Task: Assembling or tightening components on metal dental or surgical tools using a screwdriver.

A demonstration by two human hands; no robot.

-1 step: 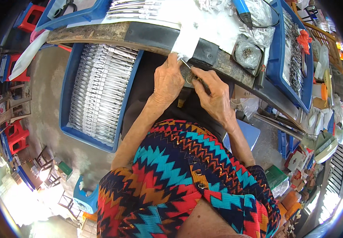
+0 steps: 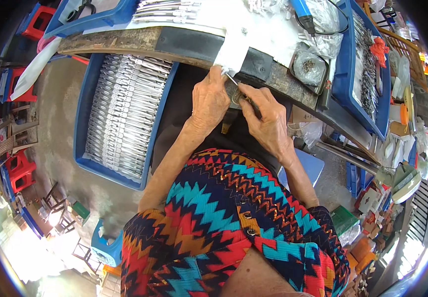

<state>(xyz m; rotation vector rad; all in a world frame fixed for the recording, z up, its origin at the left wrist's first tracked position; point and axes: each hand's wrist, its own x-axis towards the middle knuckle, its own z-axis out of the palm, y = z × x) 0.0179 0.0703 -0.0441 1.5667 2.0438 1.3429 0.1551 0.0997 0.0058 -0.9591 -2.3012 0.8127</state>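
Observation:
At the near edge of the workbench, my left hand (image 2: 210, 99) is closed, its fingertips at the tip of a white sheet (image 2: 234, 52) hanging over the edge. What it pinches is hidden behind the fingers. My right hand (image 2: 266, 114) is closed too, with a thin, shiny metal rod (image 2: 232, 78) reaching from its fingertips toward my left hand. The rod's far end lies near the left fingertips, and I cannot tell if it touches them. Just beyond the hands sits a dark block (image 2: 256, 65) on the bench edge.
At left, a blue tray (image 2: 79, 133) holds rows of silver metal pieces. Similar pieces (image 2: 167, 11) lie on the bench. A blue-handled tool (image 2: 300, 10), a small dish (image 2: 310, 65) and another blue crate (image 2: 345, 74) stand to the right. A blue stool (image 2: 107, 245) is behind left.

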